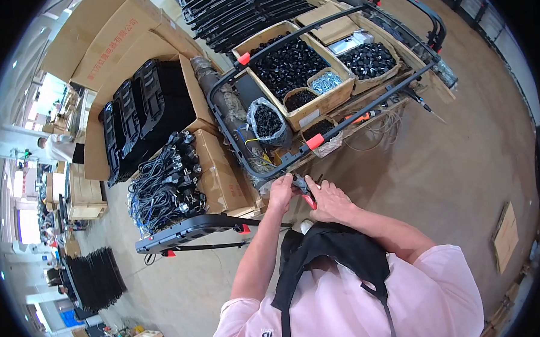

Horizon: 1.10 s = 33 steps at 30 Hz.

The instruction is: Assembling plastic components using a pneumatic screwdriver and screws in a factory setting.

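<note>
pliers [308, 195] with red handles sit closed inside the right hand [328, 200], long axis slanting up-left toward the black frame tube [293, 156]; left hand [280, 192] pinches a small part, hidden between the fingers

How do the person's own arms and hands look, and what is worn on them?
Both forearms are bare. The left hand and right hand wear no gloves. Short pale pink sleeves cover the upper arms, with black straps over the shirt.
</note>
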Each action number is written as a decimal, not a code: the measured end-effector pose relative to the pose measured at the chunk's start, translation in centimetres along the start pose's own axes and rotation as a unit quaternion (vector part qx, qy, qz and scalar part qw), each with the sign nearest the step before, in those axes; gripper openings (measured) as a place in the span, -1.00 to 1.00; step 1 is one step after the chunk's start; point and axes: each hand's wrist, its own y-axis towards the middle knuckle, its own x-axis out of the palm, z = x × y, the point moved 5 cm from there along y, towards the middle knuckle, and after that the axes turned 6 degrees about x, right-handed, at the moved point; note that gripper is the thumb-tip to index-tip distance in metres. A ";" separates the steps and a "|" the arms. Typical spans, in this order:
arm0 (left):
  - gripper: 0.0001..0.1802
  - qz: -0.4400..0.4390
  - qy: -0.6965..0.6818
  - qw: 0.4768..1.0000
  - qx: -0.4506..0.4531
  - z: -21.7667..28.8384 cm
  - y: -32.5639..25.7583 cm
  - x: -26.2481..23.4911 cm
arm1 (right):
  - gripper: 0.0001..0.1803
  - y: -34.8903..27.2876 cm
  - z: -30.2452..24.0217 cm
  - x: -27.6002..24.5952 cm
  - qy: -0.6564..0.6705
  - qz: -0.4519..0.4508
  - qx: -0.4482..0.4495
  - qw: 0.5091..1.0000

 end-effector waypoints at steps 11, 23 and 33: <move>-0.42 0.111 0.685 0.631 0.346 13.1 -0.7 -3.2 | 0.06 -1.7 -3.7 1.1 0.012 0.091 0.034 0.995; -0.51 0.014 0.624 0.727 0.286 11.5 4.0 -2.5 | -0.04 -0.4 -6.4 2.3 -0.049 0.165 0.060 0.983; -0.53 0.062 0.646 0.707 0.279 11.1 4.3 -1.8 | -0.10 0.7 -8.1 2.7 -0.083 0.145 0.096 0.981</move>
